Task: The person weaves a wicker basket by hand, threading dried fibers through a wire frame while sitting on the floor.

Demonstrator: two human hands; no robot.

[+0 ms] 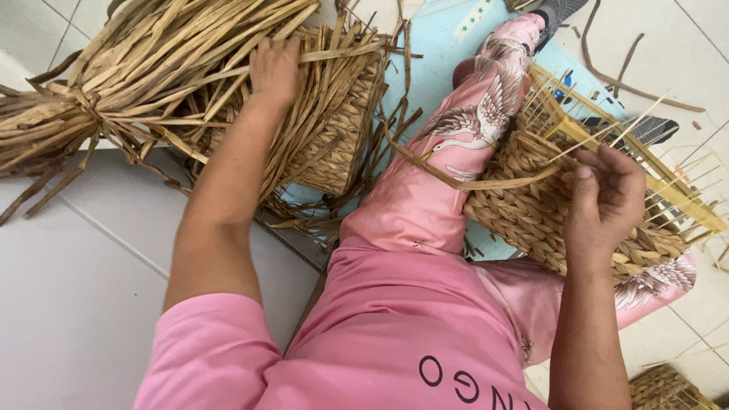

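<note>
- On the left lies one big pile of dry straw strips, long and flat, spread over the white floor.
- The left hand rests palm down on that pile. Its fingers curl around a few strips, so it is picking, not flat and loose.
- To do this well, I think it helps to take just one long strip, free of cracks, and slide it out slowly so the others do not tangle.
- Under the pile sits one woven basket, partly hidden by the strips.
- In the middle is one pink leg with bird pictures on it.
- One loose strip runs across that leg to the right hand.
- The right hand pinches that strip closed between its fingers, right on top of the half-made basket in the lap.
- That basket is built on one yellow wire frame with many thin sticks poking out, too many to count.
- One more woven basket corner peeks in at the bottom right.
</note>
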